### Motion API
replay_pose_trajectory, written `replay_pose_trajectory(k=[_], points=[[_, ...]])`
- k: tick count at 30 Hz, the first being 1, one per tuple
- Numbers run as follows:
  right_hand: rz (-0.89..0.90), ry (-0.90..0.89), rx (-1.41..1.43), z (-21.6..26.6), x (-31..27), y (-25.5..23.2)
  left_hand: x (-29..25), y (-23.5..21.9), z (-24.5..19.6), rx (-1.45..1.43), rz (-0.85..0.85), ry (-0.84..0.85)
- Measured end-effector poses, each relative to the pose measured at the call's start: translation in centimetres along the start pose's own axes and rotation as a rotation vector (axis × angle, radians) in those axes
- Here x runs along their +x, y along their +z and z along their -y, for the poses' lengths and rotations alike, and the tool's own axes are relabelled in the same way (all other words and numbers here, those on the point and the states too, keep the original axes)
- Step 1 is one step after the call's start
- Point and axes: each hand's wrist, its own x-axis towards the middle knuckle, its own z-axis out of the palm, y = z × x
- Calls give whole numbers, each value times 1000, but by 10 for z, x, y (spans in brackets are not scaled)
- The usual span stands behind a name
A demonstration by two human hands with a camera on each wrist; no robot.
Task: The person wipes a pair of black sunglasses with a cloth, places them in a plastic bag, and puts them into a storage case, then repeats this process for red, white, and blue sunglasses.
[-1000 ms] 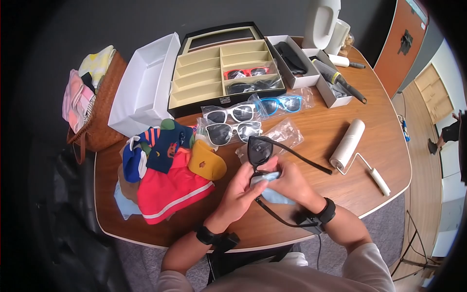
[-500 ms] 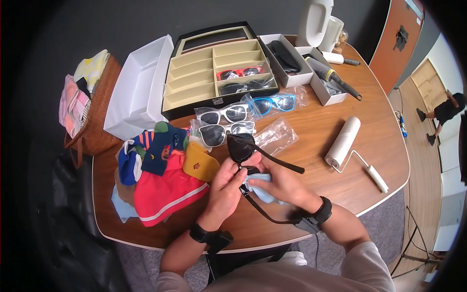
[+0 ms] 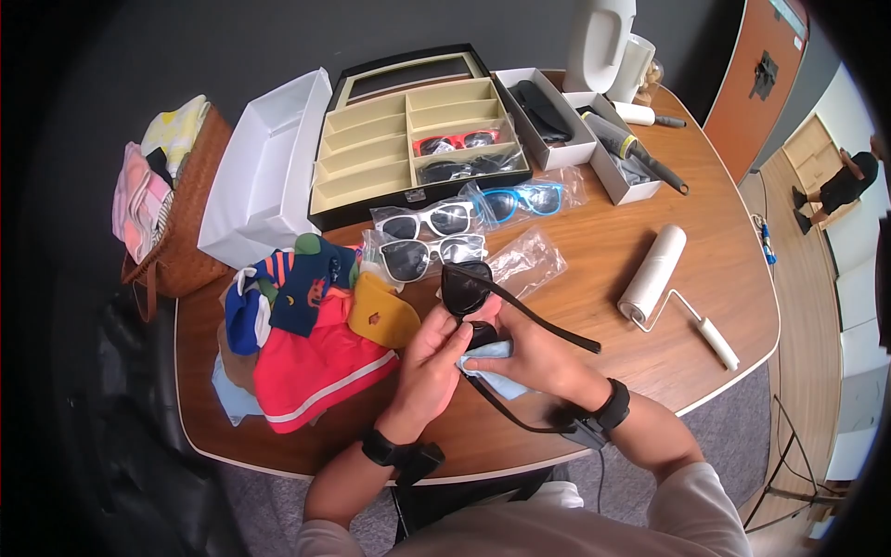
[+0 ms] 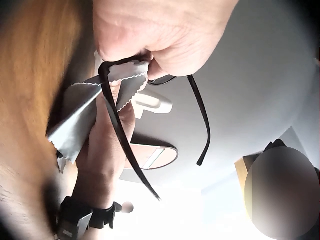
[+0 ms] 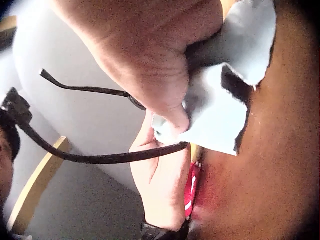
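Observation:
Black sunglasses (image 3: pixel 466 290) are held over the near part of the table, their temples spread toward the right and toward the body. My left hand (image 3: pixel 425 362) pinches the frame by the lower lens. With thumb and fingers my right hand (image 3: pixel 538 355) grips a light blue cloth (image 3: pixel 492 360) against that same lens. In the left wrist view the cloth (image 4: pixel 75 125) hangs in folds with a zigzag edge beside one temple (image 4: pixel 120 130). The right wrist view has the right thumb pressing the cloth (image 5: pixel 210 115) at the frame; the fingers behind are hidden.
Beyond the hands lie bagged white sunglasses (image 3: pixel 432 255), blue sunglasses (image 3: pixel 524 200) and a crumpled plastic bag (image 3: pixel 531 262). A compartmented display case (image 3: pixel 367 200) stands behind. Piled clothes (image 3: pixel 320 371) are on the left, a lint roller (image 3: pixel 654 274) on the right. A person (image 3: pixel 835 186) is far right.
Both hands and the sunglasses have shifted left in the head view, then slightly back right. The cloth has moved over the lower lens, showing more dark lens above it. The background person came into view.

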Motion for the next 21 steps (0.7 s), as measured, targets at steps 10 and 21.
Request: replay_pose_trajectory(k=[10, 21], points=[[-135, -101, -67, -17, 0, 6, 0, -4, 1, 26, -6, 14], [-118, -104, -131, -16, 1, 2, 4, -7, -3, -49, -20, 9]])
